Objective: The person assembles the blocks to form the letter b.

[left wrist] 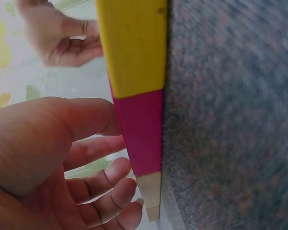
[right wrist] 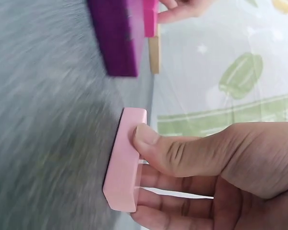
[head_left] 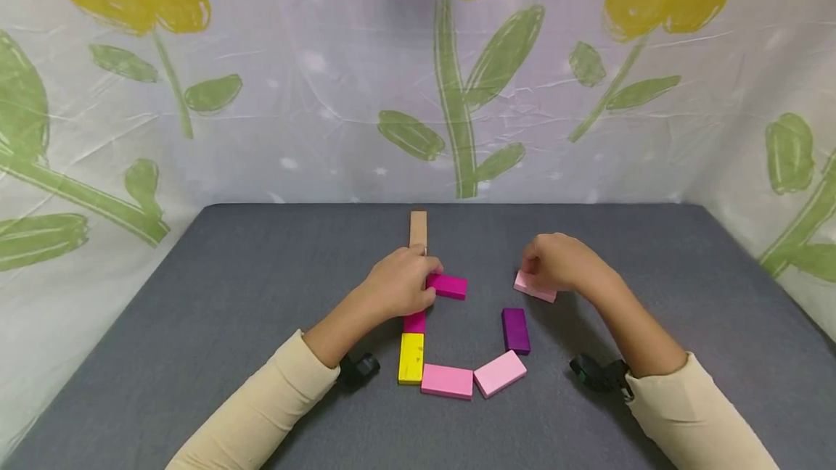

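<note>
My left hand [head_left: 403, 283] pinches the left end of a magenta block [head_left: 451, 287] between thumb and fingers. Under that hand runs a straight row of blocks, partly hidden: natural wood [head_left: 418, 227] at the far end, another magenta block [head_left: 414, 323], then a yellow block [head_left: 411, 357] nearest me. On the right, my right hand [head_left: 560, 261] grips a light pink block [head_left: 535, 289] lying at a slant. Its thumb presses one side of the pink block [right wrist: 122, 163] and the fingers reach round the other, as the right wrist view shows.
Two pink blocks, one straight [head_left: 447, 381] and one angled [head_left: 500, 373], continue from the yellow block's near end. A purple block [head_left: 516, 331] stands beyond them, nearer my right hand. Behind the grey table [head_left: 294, 260] hangs a flower-printed cloth [head_left: 313, 93].
</note>
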Demonstrator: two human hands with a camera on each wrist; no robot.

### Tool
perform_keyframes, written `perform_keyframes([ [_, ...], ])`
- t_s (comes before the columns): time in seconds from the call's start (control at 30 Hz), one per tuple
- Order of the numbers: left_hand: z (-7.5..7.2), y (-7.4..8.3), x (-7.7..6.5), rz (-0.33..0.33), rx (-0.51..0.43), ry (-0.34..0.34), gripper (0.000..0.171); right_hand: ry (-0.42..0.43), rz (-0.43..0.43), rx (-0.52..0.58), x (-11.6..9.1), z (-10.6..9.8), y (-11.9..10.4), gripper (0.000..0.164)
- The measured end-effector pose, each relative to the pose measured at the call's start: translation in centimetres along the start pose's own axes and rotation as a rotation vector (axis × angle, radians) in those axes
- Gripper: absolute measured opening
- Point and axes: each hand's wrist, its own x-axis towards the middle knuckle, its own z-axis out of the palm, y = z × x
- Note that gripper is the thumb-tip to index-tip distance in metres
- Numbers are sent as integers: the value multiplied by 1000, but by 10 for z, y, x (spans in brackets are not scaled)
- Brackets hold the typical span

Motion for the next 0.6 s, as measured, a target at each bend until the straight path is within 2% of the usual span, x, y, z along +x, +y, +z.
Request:
perform_keyframes([
  [0.2, 1, -1, 1, 5, 3, 14, 30, 0, -37, 5, 15, 4, -8, 7],
  [0.37, 2, -2, 1, -5, 16, 25, 29, 45, -114, 22, 19, 12, -13, 9],
  [0.6, 2, 0, 1, -26, 23, 29, 28, 46, -139, 68, 21, 20, -23, 11],
])
